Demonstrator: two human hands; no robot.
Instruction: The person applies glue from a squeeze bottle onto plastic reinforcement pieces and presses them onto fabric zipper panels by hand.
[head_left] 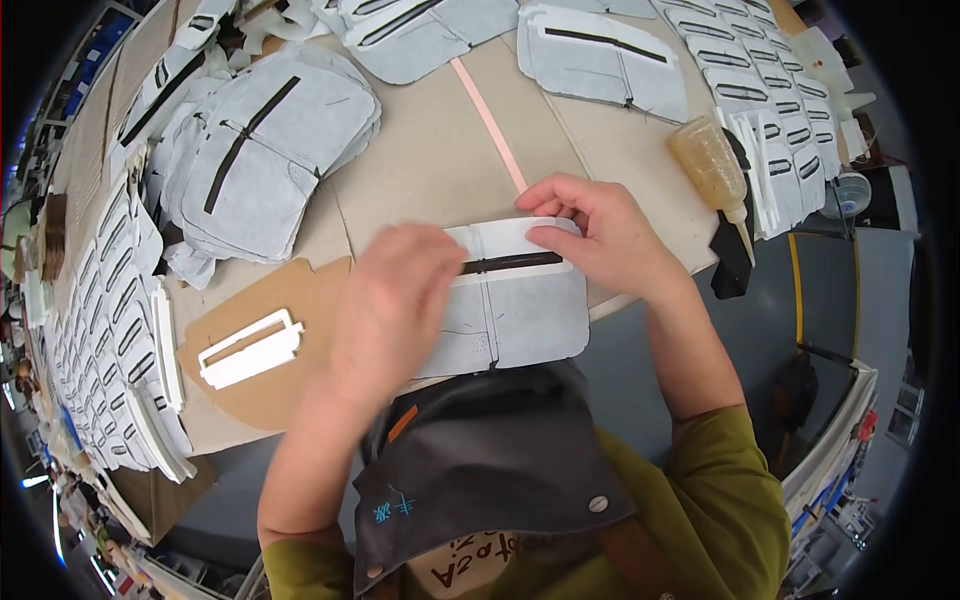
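A grey panel (540, 320) with a black slot-like strip across it lies at the table's front edge, partly over my apron. A white band runs along its upper part around the strip. My right hand (605, 235) is closed on the panel's upper right edge, thumb on top and fingers behind. Over the panel's left side is my left hand (390, 290), smeared by motion. Its fingers are near the strip's left end, and what they hold, if anything, cannot be made out. To the left, a white slotted frame (255, 350) rests on a brown board (230, 310).
Stacked grey panels (265, 150) stand at the left, with more panels (600, 60) along the back. Rows of white slotted pieces (105, 330) cover the far left. A glue bottle (708, 165) lies at the right beside a black object (732, 265). A pink strip (488, 125) crosses the table.
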